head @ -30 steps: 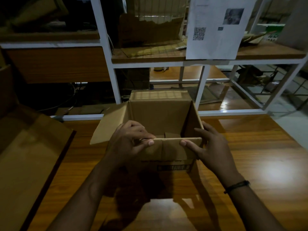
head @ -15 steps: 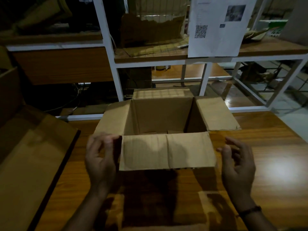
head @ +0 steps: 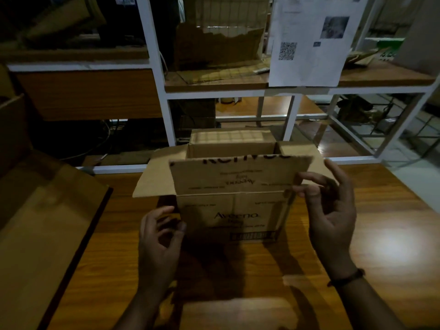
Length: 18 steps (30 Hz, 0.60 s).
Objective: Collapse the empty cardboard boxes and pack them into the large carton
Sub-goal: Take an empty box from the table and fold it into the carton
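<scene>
The box (head: 233, 215) sits mid-frame on the desk (head: 385, 246), its near flap (head: 238, 177) now raised instead of hanging toward me, my right hand (head: 331, 210) pinching the flap's right edge with its fingers and my left hand (head: 159, 241) loosely curled at the box's lower-left corner, so collapsing has barely begun.

A single wide-angle view sits at the person's head, facing forward and tilted down onto the wooden surface (head: 357, 234). It is close: both forearms enter from the bottom edge, and the left hand (head: 159, 241) and right hand (head: 331, 217) flank the cardboard box (head: 233, 210) at mid-frame. Straight ahead, the white shelf rack (head: 162, 91) fills the upper half, its bars bowed by the lens
</scene>
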Each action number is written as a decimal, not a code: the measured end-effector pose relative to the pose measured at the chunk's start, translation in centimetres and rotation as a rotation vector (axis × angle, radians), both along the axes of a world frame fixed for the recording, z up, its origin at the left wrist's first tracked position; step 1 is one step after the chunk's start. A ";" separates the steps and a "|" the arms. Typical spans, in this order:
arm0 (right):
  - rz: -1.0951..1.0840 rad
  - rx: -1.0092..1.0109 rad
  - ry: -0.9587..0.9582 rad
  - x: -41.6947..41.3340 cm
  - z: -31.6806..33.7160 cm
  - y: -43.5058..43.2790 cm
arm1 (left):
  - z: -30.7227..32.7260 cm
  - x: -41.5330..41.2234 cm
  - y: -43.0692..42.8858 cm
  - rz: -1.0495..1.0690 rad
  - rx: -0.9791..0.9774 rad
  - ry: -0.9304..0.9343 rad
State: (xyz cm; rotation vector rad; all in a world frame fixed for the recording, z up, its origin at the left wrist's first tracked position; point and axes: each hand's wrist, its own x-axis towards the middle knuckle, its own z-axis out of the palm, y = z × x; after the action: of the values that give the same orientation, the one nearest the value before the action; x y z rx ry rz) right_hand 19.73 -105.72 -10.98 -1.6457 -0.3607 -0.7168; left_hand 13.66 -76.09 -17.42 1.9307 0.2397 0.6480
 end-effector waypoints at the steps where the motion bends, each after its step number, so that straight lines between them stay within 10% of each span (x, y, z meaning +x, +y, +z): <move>1: -0.013 -0.034 0.026 0.5 0.0 -0.1 | 0.0 0.0 0.0 -0.006 0.014 -0.006; 18: -0.291 -0.393 -0.031 -1.3 -8.4 0.8 | -1.5 0.4 0.4 -0.185 0.084 0.019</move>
State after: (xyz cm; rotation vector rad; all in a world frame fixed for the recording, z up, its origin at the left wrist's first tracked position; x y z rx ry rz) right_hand 18.41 -104.95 -19.40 -2.0881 -0.2988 -0.9319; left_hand 14.02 -75.70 -18.96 2.0117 0.0457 0.5239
